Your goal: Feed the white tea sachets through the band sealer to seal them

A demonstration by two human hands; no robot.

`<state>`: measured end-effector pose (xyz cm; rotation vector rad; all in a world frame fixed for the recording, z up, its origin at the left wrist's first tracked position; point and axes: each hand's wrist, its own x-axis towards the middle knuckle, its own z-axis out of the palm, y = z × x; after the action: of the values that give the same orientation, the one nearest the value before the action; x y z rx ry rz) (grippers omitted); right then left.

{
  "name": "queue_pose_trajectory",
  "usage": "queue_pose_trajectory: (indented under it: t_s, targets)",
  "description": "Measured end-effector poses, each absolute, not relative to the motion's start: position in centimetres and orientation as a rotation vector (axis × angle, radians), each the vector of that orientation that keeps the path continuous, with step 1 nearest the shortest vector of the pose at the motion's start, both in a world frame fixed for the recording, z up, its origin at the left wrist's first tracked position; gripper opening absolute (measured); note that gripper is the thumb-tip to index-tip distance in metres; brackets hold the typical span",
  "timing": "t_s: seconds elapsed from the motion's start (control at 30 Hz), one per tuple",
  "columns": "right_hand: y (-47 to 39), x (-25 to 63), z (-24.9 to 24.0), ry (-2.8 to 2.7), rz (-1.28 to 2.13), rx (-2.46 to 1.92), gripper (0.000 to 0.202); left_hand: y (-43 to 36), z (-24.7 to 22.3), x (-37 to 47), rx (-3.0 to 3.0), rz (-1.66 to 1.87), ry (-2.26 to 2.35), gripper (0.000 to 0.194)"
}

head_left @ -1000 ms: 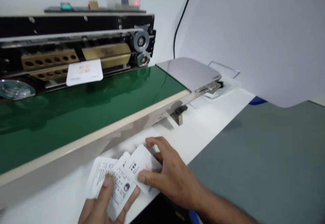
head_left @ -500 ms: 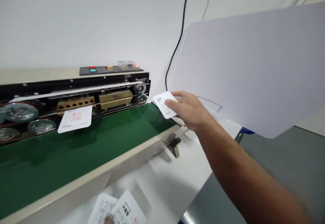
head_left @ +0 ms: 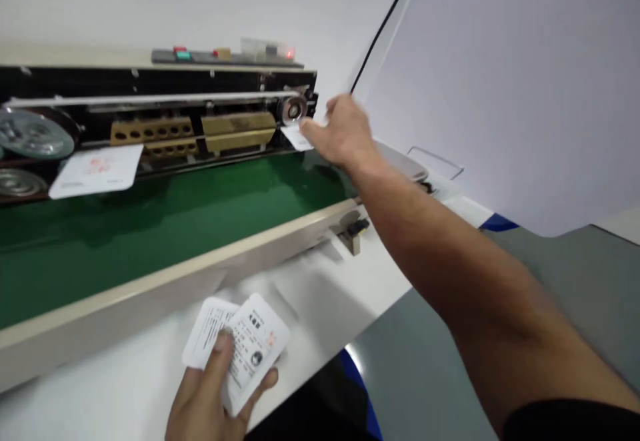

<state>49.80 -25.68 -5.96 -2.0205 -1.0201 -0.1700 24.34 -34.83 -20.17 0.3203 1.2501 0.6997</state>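
Observation:
My right hand [head_left: 345, 131] reaches to the right end of a band sealer [head_left: 240, 131]. Its thumb and fingers pinch a small white sachet [head_left: 297, 138], whose edge sits at the rollers; the hand is somewhat blurred. Down at the front, my left hand [head_left: 205, 394] grips a fanned pair or small stack of white printed sachets [head_left: 257, 351], thumb on top. Another white sachet [head_left: 97, 171] with a red print sticks out of the sealer at the left, over the green conveyor belt [head_left: 200, 211].
Coloured switches [head_left: 183, 53] and a red light sit on top of the sealer. A white table [head_left: 320, 288] lies under the machine. On the right stands a large pale panel [head_left: 515, 94], with a black cable [head_left: 385, 21] along the wall.
My right hand has carried its sachet to the sealer's rollers. The sachet in the machine has travelled left. My left hand with its sachets has come further into view as the camera tilted down.

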Motion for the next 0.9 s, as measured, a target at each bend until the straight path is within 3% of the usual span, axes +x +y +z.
queue_pose_trajectory:
  t_s: [0.07, 0.13, 0.17, 0.3, 0.43, 0.5, 0.77, 0.9]
  targets:
    - [-28.5, 46.8, -7.4, -1.219, -0.53, -1.876, 0.034, -34.6, -19.3, 24.7, 0.292, 0.733, 1.261, 0.032]
    - [-32.3, 43.3, -9.9, -1.459, -0.521, -1.708, 0.023, -34.4, -19.1, 25.0, 0.269, 0.743, 1.235, 0.035]
    - [-34.2, 41.6, -11.5, -1.637, -0.458, -1.575, 0.019, -34.3, -19.2, 24.9, 0.244, 0.736, 1.211, 0.037]
    - [-39.0, 37.9, -17.5, -1.754, 0.313, -1.688, 0.056, -34.1, -20.7, 24.3, 0.162, 0.701, 1.067, 0.046]
    - [-39.0, 38.5, -19.8, -1.469, 0.931, -1.735, 0.031, -33.9, -21.8, 24.0, 0.056, 0.703, 0.885, 0.054]
    - [-38.9, 39.2, -20.0, -1.344, 1.019, -1.687, 0.019, -33.8, -21.6, 24.2, 0.023, 0.707, 0.841, 0.054]
    - [-40.3, 41.9, -19.5, -1.029, 1.026, -1.05, 0.005, -33.9, -20.3, 24.7, 0.193, 0.667, 1.039, 0.048]
    - [-39.5, 42.6, -19.4, -1.125, 1.107, -1.01, 0.023, -34.2, -20.5, 24.5, 0.202, 0.601, 1.041, 0.052]
